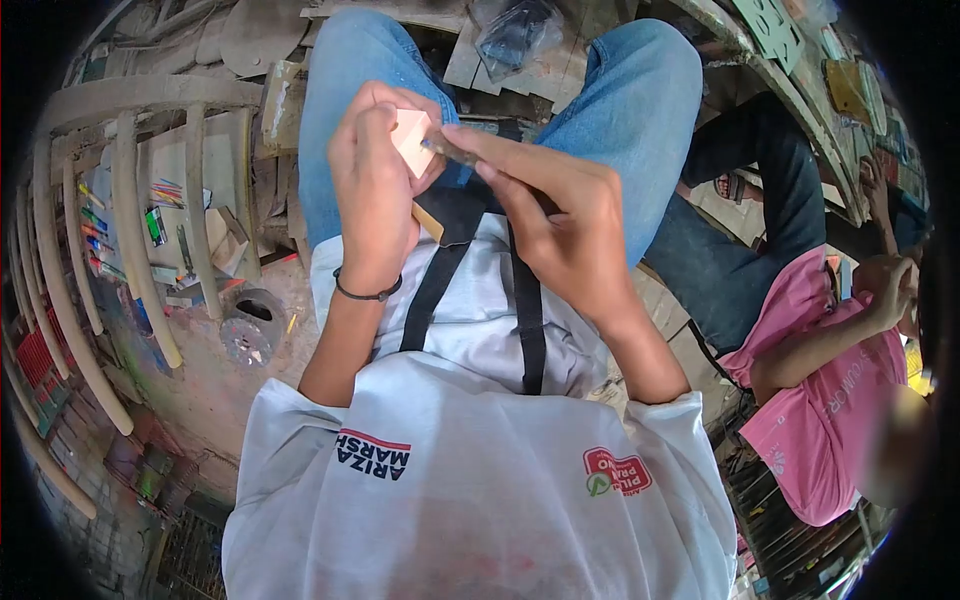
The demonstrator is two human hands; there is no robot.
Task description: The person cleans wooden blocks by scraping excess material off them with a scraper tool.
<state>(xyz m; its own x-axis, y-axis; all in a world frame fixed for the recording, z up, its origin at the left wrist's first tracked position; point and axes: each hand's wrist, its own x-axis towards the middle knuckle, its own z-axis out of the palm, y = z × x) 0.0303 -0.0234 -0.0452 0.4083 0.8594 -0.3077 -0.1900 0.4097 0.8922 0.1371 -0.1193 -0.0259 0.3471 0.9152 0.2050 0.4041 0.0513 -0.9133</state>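
Observation:
My left hand (372, 180) is closed around a pale wooden block (411, 143), which is raised over my lap between my knees. Its light faces show between the fingers. Pinched between thumb and fingers, a small slim tool (452, 151) extends from my right hand (568, 205), with its tip at the block's face. Whether the tip is a blade or a point I cannot make out. Below my left hand, a light wooden edge (428, 222) shows beside black cloth with straps (440, 290) on my lap.
Curved wooden slats (128, 225) stand at the left, with coloured pens and small items beyond them. A dark round ring-shaped object (258, 318) lies on the floor. At the right sits another person in a pink shirt (830, 385). A clear plastic bag (518, 38) lies ahead on boards.

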